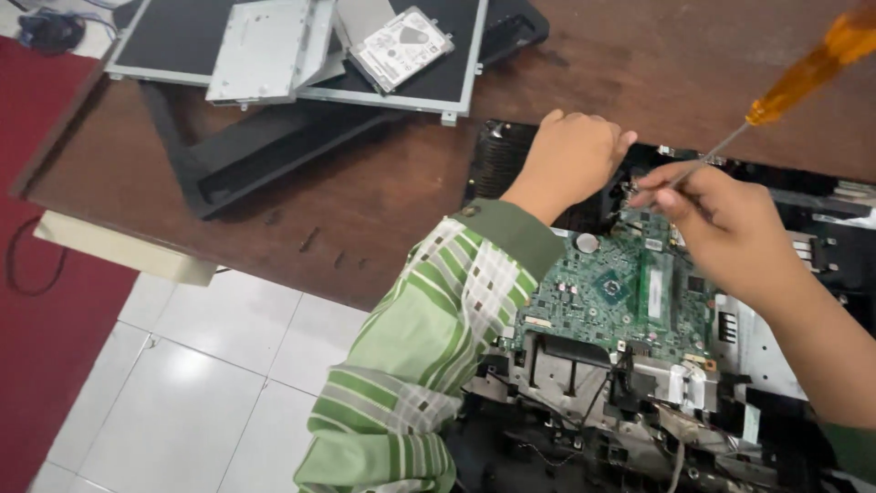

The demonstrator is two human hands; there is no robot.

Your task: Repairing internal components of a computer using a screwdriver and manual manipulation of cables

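An opened laptop base with a green circuit board (630,292) lies at the right end of a dark wooden table (383,210). My left hand (570,155), in a green checked sleeve, rests curled on the far edge of the board. My right hand (725,219) pinches the thin metal shaft of a screwdriver with an orange handle (817,64), its tip down at the board's far edge between the two hands. What lies under the left hand's fingers is hidden.
A flat screen panel (301,46) lies at the table's far left with a metal bracket (260,50) and a hard drive (401,47) on it, over a black bezel frame (274,146). White floor tiles (182,402) and a red carpet (46,274) lie below.
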